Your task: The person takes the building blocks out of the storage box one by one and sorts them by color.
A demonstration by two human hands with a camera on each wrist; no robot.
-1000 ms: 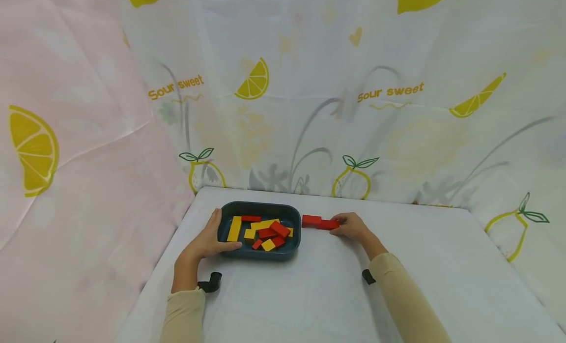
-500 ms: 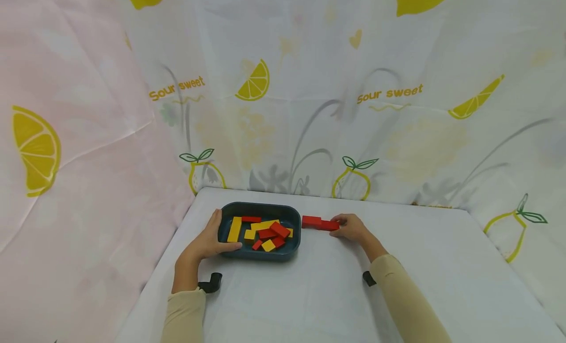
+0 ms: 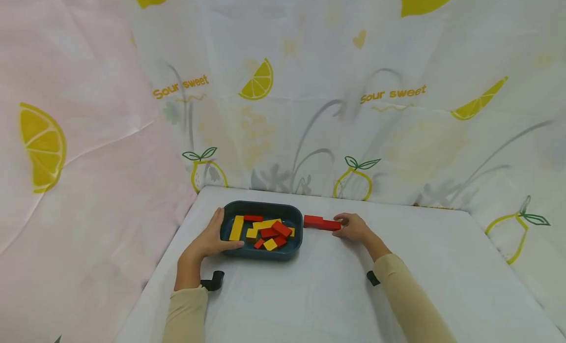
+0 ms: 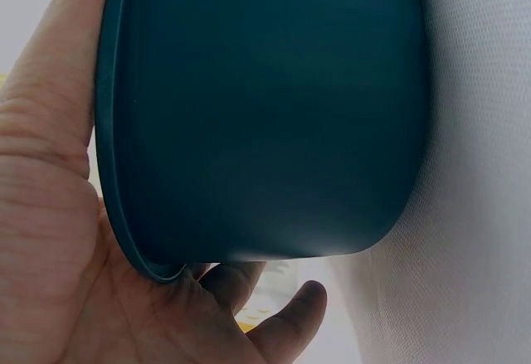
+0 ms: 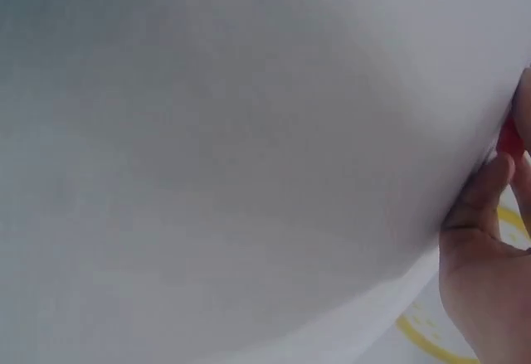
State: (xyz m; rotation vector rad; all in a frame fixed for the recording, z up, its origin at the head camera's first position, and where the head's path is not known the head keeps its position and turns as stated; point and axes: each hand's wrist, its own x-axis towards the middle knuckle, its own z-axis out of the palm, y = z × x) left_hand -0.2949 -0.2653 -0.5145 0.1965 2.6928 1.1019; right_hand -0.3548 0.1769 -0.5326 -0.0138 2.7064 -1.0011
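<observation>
Two hands [image 3: 208, 241]: L tray rim [image 3: 261, 205], R red block [image 3: 330, 225]

The words "Sour sweet" stand twice in orange script on the lemon-print cloth backdrop [image 3: 309, 112] (once at the left, once right of centre). Nothing else bears readable text.

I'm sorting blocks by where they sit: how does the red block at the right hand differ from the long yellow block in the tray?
The red block lies on the white table, outside the tray; the long yellow block lies inside the dark tray. The red block lies crosswise, touched by the right hand; the yellow block points away from the person, near the left hand, which grips the tray's rim. Both lie flat and are rectangular.
</observation>
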